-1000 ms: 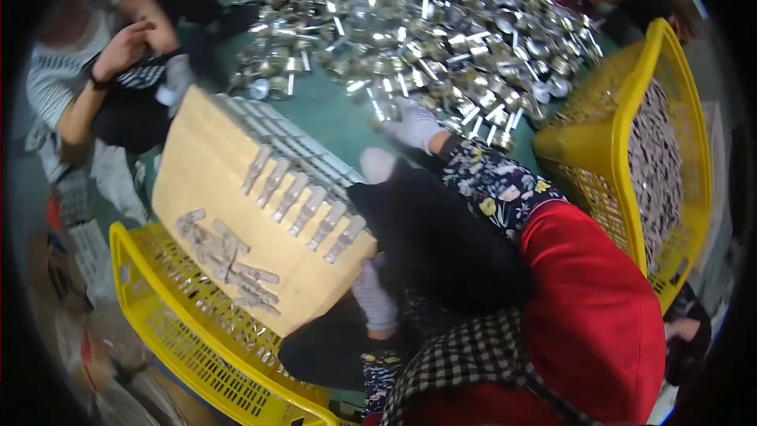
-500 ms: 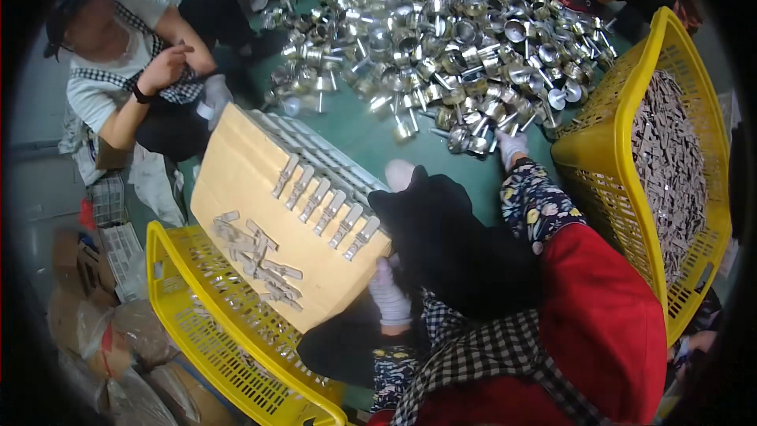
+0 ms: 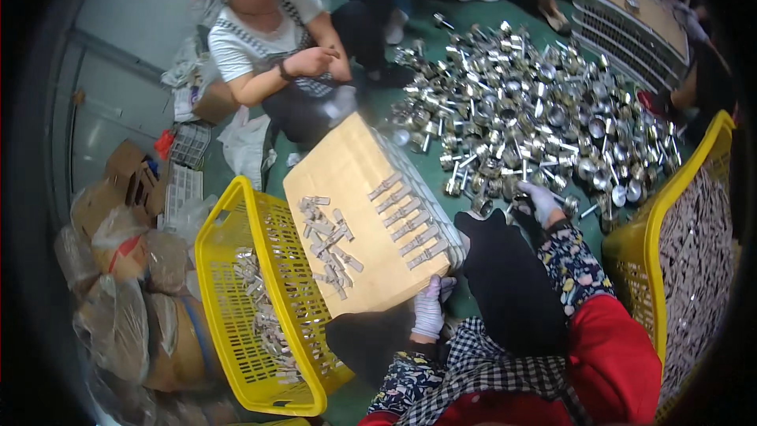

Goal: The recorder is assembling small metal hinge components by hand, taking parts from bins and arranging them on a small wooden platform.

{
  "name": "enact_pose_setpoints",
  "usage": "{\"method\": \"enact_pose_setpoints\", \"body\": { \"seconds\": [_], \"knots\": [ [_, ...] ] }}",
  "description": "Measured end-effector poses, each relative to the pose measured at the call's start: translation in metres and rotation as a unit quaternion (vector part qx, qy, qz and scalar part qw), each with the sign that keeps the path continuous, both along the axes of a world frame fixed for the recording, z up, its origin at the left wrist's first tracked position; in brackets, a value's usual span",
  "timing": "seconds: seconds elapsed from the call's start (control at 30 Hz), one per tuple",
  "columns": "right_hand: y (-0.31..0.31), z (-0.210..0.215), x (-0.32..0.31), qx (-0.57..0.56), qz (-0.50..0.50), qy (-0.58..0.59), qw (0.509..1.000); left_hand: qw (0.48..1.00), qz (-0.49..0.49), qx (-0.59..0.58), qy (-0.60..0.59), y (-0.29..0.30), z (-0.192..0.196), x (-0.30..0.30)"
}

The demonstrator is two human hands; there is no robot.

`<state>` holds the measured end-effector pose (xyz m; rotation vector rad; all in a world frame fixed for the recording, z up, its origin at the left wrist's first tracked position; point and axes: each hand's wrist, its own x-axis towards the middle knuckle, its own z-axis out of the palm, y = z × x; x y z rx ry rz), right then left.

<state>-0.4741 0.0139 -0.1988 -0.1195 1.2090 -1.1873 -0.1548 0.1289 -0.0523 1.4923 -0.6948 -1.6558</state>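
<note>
Camera view has swung left since half a second ago — board and baskets now sit further right in frame. Left hand (image 3: pixel 428 312) touches the near corner of the tan board (image 3: pixel 339 170); clamped or resting, cannot tell. Beyond that grip: a row of metal clips (image 3: pixel 408 222), loose clips (image 3: pixel 326 246) further left, then a yellow basket (image 3: pixel 218 308). Right hand (image 3: pixel 540 203) at the near edge of the metal cup pile (image 3: pixel 536 102) — fingers curled, cannot tell if pinching one
</note>
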Motion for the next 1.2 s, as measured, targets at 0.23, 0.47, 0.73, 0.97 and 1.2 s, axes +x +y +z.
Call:
{"method": "enact_pose_setpoints", "body": {
  "seconds": [0.23,0.47,0.73,0.97,1.2],
  "knots": [
    [0.028,0.127,0.0,-0.107,-0.019,-0.126,0.986,0.994,0.05,0.03,0.091,-0.005,-0.01,0.006],
    [-0.002,0.288,0.027,-0.197,0.137,0.035,0.97,0.986,0.111,0.073,0.102,-0.023,-0.016,0.003],
    [0.013,0.31,0.157,-0.341,0.518,0.464,0.632,0.984,0.126,-0.099,-0.077,-0.009,-0.032,-0.002],
    [0.0,0.239,0.216,-0.452,0.415,0.606,0.507,0.983,0.162,-0.003,0.09,-0.02,-0.034,-0.017],
    [-0.001,0.227,0.235,-0.52,0.368,0.671,0.38,0.993,0.099,0.035,0.047,-0.025,-0.05,-0.016]
  ]
}}
